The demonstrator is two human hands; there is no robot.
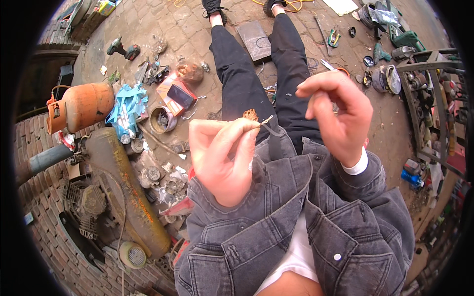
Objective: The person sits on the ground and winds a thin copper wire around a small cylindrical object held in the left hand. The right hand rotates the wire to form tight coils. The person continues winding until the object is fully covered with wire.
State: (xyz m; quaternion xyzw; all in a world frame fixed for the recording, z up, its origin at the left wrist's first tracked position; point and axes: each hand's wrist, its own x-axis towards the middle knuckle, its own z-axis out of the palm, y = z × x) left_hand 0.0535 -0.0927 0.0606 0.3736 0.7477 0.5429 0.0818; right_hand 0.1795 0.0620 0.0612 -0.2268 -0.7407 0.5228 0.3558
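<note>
My left hand (pixel 222 160) pinches a small metal piece (pixel 266 120), like a wire end or terminal, just above my lap. A thin grey strand or strap (pixel 272 131) hangs from it, and a bundle of copper-coloured strands (pixel 250 114) shows just behind my fingertips. My right hand (pixel 336 117) is raised to the right, apart from the piece, with its fingers bent but separated and nothing visible in them.
An orange gas cylinder (pixel 86 103), blue bag (pixel 126 106), phone (pixel 180 96), yellow tank (pixel 123 192) and engine parts crowd the left. Drills (pixel 123 49), pliers (pixel 334 38) and scissors (pixel 327 65) lie on paving (pixel 163 19). A metal rack (pixel 419 106) stands right.
</note>
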